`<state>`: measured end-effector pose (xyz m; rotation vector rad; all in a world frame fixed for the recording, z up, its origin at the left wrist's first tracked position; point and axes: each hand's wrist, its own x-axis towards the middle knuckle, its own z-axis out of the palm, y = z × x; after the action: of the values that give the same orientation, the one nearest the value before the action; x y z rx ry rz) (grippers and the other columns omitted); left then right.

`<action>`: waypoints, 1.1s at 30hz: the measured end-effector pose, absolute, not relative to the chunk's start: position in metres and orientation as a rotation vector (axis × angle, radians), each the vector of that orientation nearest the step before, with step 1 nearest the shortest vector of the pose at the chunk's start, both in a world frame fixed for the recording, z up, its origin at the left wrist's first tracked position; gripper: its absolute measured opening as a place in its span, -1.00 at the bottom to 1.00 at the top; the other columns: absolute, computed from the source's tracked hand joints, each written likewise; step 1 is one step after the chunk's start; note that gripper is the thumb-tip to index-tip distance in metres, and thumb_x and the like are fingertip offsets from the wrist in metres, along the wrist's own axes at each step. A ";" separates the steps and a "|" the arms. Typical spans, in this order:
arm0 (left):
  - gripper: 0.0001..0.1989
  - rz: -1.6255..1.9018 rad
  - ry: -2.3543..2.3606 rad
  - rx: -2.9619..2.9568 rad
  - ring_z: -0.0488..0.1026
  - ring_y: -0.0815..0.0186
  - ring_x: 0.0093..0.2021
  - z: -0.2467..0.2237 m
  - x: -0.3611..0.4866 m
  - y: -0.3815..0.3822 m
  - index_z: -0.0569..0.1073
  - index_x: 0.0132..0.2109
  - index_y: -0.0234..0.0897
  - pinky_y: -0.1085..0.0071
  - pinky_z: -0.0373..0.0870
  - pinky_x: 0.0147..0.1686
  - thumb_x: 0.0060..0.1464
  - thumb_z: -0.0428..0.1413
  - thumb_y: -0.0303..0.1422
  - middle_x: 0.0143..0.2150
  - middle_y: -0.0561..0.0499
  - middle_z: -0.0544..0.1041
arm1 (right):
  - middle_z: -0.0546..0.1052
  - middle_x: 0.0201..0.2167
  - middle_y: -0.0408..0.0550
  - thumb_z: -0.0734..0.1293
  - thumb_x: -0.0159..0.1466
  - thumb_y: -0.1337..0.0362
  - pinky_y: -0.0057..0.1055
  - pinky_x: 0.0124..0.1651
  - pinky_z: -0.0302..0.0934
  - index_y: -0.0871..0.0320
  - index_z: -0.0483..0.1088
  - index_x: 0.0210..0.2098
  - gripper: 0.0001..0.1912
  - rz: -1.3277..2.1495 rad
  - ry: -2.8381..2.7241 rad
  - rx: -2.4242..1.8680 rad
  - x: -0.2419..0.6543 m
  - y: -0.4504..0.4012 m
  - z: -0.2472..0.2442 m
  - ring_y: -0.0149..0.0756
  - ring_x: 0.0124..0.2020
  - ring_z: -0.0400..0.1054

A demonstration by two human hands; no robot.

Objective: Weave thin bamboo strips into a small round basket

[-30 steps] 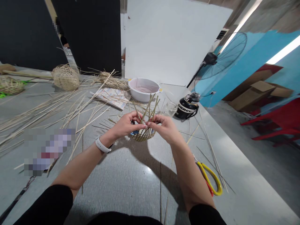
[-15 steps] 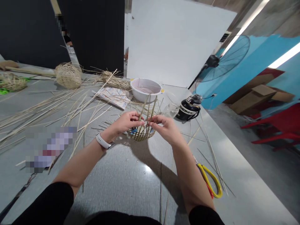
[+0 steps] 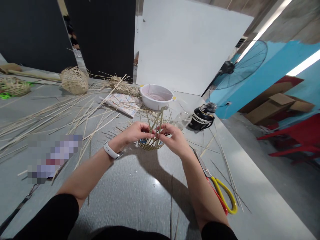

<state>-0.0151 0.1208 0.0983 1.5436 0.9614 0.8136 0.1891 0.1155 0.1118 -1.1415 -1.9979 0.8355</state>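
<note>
A small half-woven basket (image 3: 150, 145) of thin bamboo strips rests on the grey table, with loose strip ends sticking up and out from it. My left hand (image 3: 138, 132) pinches at a strip on the near side of its rim, thumb against fingers. Facing it, my right hand (image 3: 172, 136) pinches the strips too, the two sets of fingertips nearly meeting. Upright bamboo strips (image 3: 160, 117) rise between the hands and cross near the top. Bits of blue show inside the weave. The fingers hide much of the rim.
Scissors (image 3: 215, 181) with red and yellow handles lie beside my right forearm. Behind the basket stand a white basin (image 3: 157, 96), a clear glass jar (image 3: 183, 120) and a black bottle (image 3: 202, 116). Loose bamboo strips (image 3: 62, 116) and a woven basket (image 3: 74, 80) lie to the left.
My right hand has shifted slightly left and down, nearer my left fingertips. The upright strips now lean and cross. More of the scissors shows beside my right arm.
</note>
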 end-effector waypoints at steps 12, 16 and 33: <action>-0.77 0.789 0.963 1.603 0.30 0.42 -0.46 0.097 -0.017 0.122 0.58 -0.28 -0.36 0.46 0.12 -0.45 0.00 0.25 -0.26 -0.47 0.06 0.46 | 0.57 -0.44 -0.09 0.39 0.21 0.17 -0.35 -0.31 0.26 0.15 0.45 -0.32 -0.83 0.961 -1.980 -1.134 0.192 0.118 0.111 -0.29 -0.39 0.43; -0.78 0.775 0.917 1.593 0.34 0.39 -0.42 0.097 -0.020 0.123 0.57 -0.29 -0.35 0.44 0.19 -0.40 -0.03 0.27 -0.27 -0.45 0.04 0.50 | 0.62 -0.37 -0.04 0.36 0.24 0.15 -0.31 -0.22 0.33 0.14 0.52 -0.22 -0.79 1.029 -1.972 -1.079 0.191 0.118 0.110 -0.24 -0.31 0.49; -0.80 0.771 0.912 1.609 0.41 0.36 -0.37 0.094 -0.012 0.121 0.59 -0.31 -0.36 0.42 0.26 -0.30 -0.05 0.29 -0.30 -0.39 0.01 0.57 | 0.63 -0.25 -0.10 0.33 0.28 0.20 -0.31 -0.13 0.28 0.03 0.59 -0.15 -0.78 1.003 -2.085 -1.037 0.192 0.121 0.102 -0.24 -0.21 0.47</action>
<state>-0.0117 0.1207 0.0936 1.6088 0.9123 0.7711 0.1918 0.1211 0.1024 -1.0371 -2.0848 1.0026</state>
